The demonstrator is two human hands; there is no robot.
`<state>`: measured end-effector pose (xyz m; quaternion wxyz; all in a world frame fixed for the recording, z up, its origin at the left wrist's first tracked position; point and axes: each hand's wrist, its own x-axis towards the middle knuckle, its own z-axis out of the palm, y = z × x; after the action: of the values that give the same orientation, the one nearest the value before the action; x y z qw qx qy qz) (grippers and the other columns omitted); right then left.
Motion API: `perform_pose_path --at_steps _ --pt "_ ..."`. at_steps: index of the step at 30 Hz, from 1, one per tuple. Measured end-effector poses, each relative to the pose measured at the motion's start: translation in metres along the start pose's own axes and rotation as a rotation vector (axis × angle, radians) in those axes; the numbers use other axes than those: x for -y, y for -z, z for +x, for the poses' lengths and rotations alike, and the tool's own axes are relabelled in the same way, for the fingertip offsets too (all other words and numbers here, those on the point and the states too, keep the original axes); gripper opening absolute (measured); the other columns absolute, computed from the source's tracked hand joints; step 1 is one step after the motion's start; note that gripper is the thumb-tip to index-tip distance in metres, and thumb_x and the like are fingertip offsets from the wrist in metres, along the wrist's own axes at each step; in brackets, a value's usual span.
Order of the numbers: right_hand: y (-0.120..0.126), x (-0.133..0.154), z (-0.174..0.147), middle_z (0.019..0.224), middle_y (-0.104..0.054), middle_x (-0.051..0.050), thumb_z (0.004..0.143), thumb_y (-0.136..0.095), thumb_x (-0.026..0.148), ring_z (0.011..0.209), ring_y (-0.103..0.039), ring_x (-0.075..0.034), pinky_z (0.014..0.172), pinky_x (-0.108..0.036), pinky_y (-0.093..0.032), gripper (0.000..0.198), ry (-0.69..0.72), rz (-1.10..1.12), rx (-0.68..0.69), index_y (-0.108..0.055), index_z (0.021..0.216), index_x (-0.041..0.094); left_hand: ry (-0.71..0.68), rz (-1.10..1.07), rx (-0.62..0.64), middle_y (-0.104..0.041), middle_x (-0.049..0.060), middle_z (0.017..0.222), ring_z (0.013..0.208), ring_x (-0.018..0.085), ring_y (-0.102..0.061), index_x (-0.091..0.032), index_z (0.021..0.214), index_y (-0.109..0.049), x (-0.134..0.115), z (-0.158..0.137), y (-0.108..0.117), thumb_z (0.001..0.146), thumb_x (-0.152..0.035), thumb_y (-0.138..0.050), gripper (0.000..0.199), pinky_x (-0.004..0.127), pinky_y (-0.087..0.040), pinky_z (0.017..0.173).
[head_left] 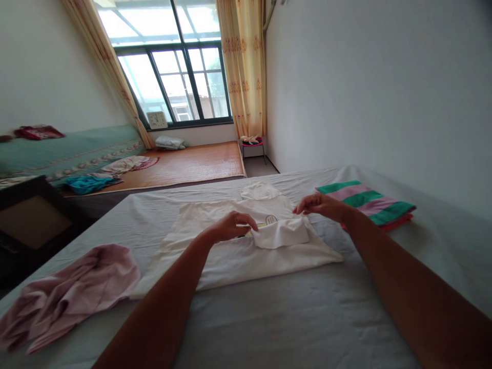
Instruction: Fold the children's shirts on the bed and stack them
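A white T-shirt [226,266] with a small round print lies spread on the grey bed sheet. One sleeve is folded back over its body. My left hand [234,226] pinches the folded sleeve at its left end, thumb and forefinger close together. At the shirt's shoulder side, my right hand [319,204] has its fingers curled together on the cloth's edge. Just beyond that hand rests a folded green-and-pink striped garment [367,202], with red cloth showing beneath it. A crumpled pink garment [84,287] lies to the left of the shirt.
Grey sheeting [292,318] covers the bed in front of me. Past it stands a second bed with a brown mat [200,159], holding a blue cloth [90,183] and a pillow [169,143]. A small stool [252,143] stands by the curtain. A white wall [376,87] borders the right.
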<state>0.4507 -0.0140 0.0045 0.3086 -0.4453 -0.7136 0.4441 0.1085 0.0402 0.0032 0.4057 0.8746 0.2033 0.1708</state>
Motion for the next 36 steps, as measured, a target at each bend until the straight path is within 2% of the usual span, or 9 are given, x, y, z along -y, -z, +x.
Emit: perform_pose_path --at_steps 2,4,9,13,16,19,22,29,36 --pt "-0.004 -0.001 0.006 0.098 -0.069 -0.007 0.078 -0.059 0.050 0.093 -0.061 -0.022 0.080 -0.032 -0.045 0.037 -0.031 -0.168 -0.113 -0.069 0.093 0.017 0.064 0.072 -0.226 -0.071 0.007 0.094 0.088 0.018 -0.063 -0.013 0.092 -0.070 0.004 0.004 -0.005 0.083 -0.025 -0.053 0.023 0.027 -0.049 0.079" --pt "-0.010 -0.003 0.012 0.087 -0.068 -0.006 0.077 -0.057 0.053 0.081 -0.060 -0.020 0.070 -0.029 -0.044 0.040 -0.104 -0.363 -0.079 -0.069 0.086 0.017 0.139 0.172 -0.316 -0.071 0.006 0.095 0.087 0.018 -0.063 -0.015 0.095 -0.070 0.009 0.010 -0.016 0.086 -0.030 -0.047 0.029 0.028 -0.049 0.078" --pt "-0.016 -0.015 0.015 0.075 -0.065 -0.003 0.070 -0.063 0.047 0.068 -0.056 -0.016 0.058 -0.024 -0.039 0.033 -0.192 -0.523 0.051 -0.066 0.077 0.015 0.216 0.493 -0.239 -0.069 0.003 0.090 0.087 0.020 -0.060 -0.022 0.102 -0.069 0.016 0.014 -0.042 0.081 -0.033 -0.056 0.027 0.030 -0.046 0.081" --pt "-0.014 -0.020 0.013 0.077 -0.067 -0.005 0.078 -0.056 0.033 0.069 -0.059 -0.016 0.060 -0.024 -0.042 0.023 -0.217 -0.553 -0.096 -0.064 0.088 0.014 0.252 0.628 -0.269 -0.067 0.004 0.093 0.091 0.021 -0.059 -0.024 0.104 -0.068 0.011 0.013 -0.047 0.082 -0.025 -0.054 0.027 0.033 -0.045 0.084" --pt "-0.024 -0.014 0.020 0.092 -0.069 -0.009 0.080 -0.055 0.024 0.083 -0.062 -0.019 0.075 -0.028 -0.046 0.021 -0.180 -0.769 -0.291 -0.064 0.096 0.015 0.153 0.721 -0.327 -0.061 0.006 0.116 0.111 0.023 -0.052 -0.024 0.112 -0.065 0.001 0.013 -0.055 0.086 -0.023 -0.049 0.030 0.036 -0.042 0.095" --pt "-0.052 -0.006 0.033 0.109 -0.067 -0.010 0.087 -0.045 0.019 0.104 -0.058 -0.021 0.093 -0.032 -0.042 0.027 0.028 -0.855 -0.370 -0.065 0.105 0.017 0.013 0.756 -0.230 -0.047 0.006 0.139 0.131 0.022 -0.037 -0.024 0.129 -0.052 -0.006 0.012 -0.071 0.093 -0.032 -0.040 0.039 0.038 -0.032 0.107" --pt "-0.083 -0.008 0.044 0.122 -0.063 -0.008 0.092 -0.034 0.020 0.116 -0.053 -0.018 0.101 -0.032 -0.038 0.038 0.147 -0.802 -0.223 -0.060 0.120 0.018 0.005 0.767 -0.089 -0.034 0.008 0.149 0.139 0.023 -0.025 -0.022 0.142 -0.034 -0.006 0.010 -0.087 0.094 -0.051 -0.034 0.057 0.040 -0.022 0.112" --pt "-0.097 -0.037 0.042 0.147 -0.039 -0.005 0.096 -0.024 0.043 0.137 -0.030 -0.021 0.113 -0.039 -0.019 0.053 -0.081 -0.989 -0.176 -0.041 0.140 0.021 0.040 0.813 -0.016 -0.025 0.009 0.153 0.141 0.023 -0.020 -0.021 0.147 -0.024 -0.002 0.005 -0.093 0.094 -0.057 -0.020 0.064 0.040 -0.014 0.115" --pt "-0.095 -0.036 0.042 0.151 -0.031 -0.004 0.094 -0.023 0.048 0.139 -0.024 -0.023 0.113 -0.044 -0.015 0.057 -0.285 -1.044 -0.236 -0.033 0.145 0.023 0.019 0.837 -0.021 -0.021 0.005 0.155 0.142 0.024 -0.018 -0.034 0.147 -0.021 -0.007 0.001 -0.093 0.095 -0.056 -0.021 0.056 0.045 -0.015 0.114"
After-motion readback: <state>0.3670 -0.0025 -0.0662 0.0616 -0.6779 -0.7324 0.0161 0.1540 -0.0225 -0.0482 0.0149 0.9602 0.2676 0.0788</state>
